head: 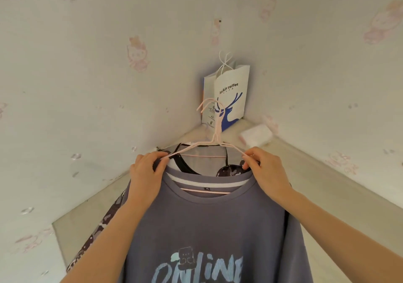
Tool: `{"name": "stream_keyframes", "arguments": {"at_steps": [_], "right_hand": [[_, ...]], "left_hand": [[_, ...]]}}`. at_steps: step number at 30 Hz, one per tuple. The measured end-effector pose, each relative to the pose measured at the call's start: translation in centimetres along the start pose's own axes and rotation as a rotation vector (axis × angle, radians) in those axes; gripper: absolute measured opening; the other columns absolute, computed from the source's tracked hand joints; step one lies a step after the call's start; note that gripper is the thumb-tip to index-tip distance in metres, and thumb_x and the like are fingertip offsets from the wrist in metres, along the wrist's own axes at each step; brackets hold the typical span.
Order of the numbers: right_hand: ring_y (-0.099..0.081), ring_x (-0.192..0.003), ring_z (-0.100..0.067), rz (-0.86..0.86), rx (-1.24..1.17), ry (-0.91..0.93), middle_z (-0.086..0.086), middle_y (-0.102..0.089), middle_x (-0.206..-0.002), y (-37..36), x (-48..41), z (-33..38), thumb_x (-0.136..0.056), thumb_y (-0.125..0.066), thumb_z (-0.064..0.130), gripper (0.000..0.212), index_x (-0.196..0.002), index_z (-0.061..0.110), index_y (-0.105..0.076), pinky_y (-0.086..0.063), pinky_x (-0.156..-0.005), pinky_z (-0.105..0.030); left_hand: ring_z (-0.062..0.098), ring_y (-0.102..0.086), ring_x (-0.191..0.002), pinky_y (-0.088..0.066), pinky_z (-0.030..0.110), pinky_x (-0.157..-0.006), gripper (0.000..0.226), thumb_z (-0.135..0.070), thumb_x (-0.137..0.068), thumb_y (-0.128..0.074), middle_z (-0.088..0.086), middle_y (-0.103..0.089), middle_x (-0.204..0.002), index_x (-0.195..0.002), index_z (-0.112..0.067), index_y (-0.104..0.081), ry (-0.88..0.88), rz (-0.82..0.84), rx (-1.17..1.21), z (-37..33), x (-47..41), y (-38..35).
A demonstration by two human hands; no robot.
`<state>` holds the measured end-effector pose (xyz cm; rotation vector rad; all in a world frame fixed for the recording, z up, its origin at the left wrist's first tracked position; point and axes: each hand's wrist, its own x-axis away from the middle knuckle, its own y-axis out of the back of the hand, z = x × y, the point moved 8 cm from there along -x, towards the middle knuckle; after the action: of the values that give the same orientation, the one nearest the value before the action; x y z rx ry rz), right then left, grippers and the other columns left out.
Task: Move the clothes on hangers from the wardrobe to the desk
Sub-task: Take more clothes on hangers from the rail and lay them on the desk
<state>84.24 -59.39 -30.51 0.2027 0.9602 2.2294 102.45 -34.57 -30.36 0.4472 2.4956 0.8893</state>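
Right now you have the whole bunch in the air. Your left hand (146, 169) is curled round the left shoulder end of the pink hangers (214, 130), and your right hand (265, 168) pinches the wire at the right shoulder end, so both hands are clamped on the hangers. The hooks stand up between your hands, caught on nothing. The grey T-shirt (209, 223) with the ONLINE print hangs in front, facing you. Behind it a black garment (189, 169) shows at the neckline, and a dark patterned garment (98, 230) peeks out by your left forearm. At least two hooks show, but I cannot tell how many hangers there are. Below and beyond the clothes lies a pale surface (340, 195) in a wallpapered corner, with a white paper bag (231, 99) standing at the back and a small white packet (256, 136) near it. I take that surface for the desk, which would put you near the end of this carry. Lifting out looks done, but laying down is not, since the clothes hang from your grip rather than lying flat. The wardrobe is out of view, so I cannot say whether more clothes wait there.
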Motion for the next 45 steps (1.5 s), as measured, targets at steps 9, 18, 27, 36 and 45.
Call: {"name": "stream_keyframes", "arguments": {"at_steps": [9,18,27,36,45], "right_hand": [[-0.058,-0.065,-0.011,0.08,0.073,-0.077,0.013,-0.066,-0.073,-6.7,-8.7,-6.2,-0.098,-0.048,0.025,0.018,-0.085,0.028,-0.061,-0.049,-0.061,-0.036],[-0.056,-0.076,-0.016,0.018,0.189,0.077,0.005,-0.063,-0.087,-9.4,-18.9,-5.6,-0.099,-0.045,0.029,0.018,-0.1,0.02,-0.061,-0.045,-0.063,-0.031],[-0.054,-0.073,-0.02,0.126,0.33,0.047,-0.005,-0.063,-0.091,-15.3,-22.2,-11.4,-0.1,-0.044,0.026,0.019,-0.104,0.016,-0.06,-0.038,-0.057,-0.026],[-0.054,-0.075,-0.021,0.155,0.386,0.031,-0.007,-0.063,-0.095,-17.8,-24.0,-13.4,-0.101,-0.043,0.024,0.023,-0.106,0.012,-0.062,-0.039,-0.06,-0.028],[-0.054,-0.082,-0.023,0.176,0.437,0.083,-0.008,-0.064,-0.093,-19.2,-24.2,-14.9,-0.099,-0.047,0.024,0.024,-0.105,0.011,-0.066,-0.046,-0.066,-0.036]], "left_hand": [[0.021,-0.058,-0.09,-0.049,0.041,-0.082,0.018,-0.027,-0.094,-0.058,-0.012,-0.064,-0.085,-0.101,-0.021,-0.073,0.121,0.126,-0.019,6.5,-7.0,-8.8],[0.024,-0.059,-0.095,-0.048,0.042,-0.089,0.019,-0.031,-0.094,-0.057,0.003,-0.065,-0.099,-0.105,-0.019,-0.068,0.138,0.019,-0.01,9.8,-15.6,-12.3],[0.022,-0.054,-0.089,-0.046,0.037,-0.082,0.013,-0.025,-0.093,-0.059,-0.004,-0.058,-0.086,-0.09,-0.014,-0.064,0.114,0.107,-0.079,14.2,-17.2,-18.2],[0.021,-0.057,-0.085,-0.048,0.036,-0.08,0.015,-0.024,-0.093,-0.058,0.004,-0.064,-0.089,-0.09,-0.011,-0.065,0.16,0.135,-0.1,16.5,-18.1,-21.1],[0.028,-0.055,-0.085,-0.049,0.042,-0.074,0.015,-0.017,-0.092,-0.059,0.01,-0.064,-0.086,-0.087,-0.006,-0.067,0.028,0.138,-0.296,17.0,-17.8,-22.8]]}}
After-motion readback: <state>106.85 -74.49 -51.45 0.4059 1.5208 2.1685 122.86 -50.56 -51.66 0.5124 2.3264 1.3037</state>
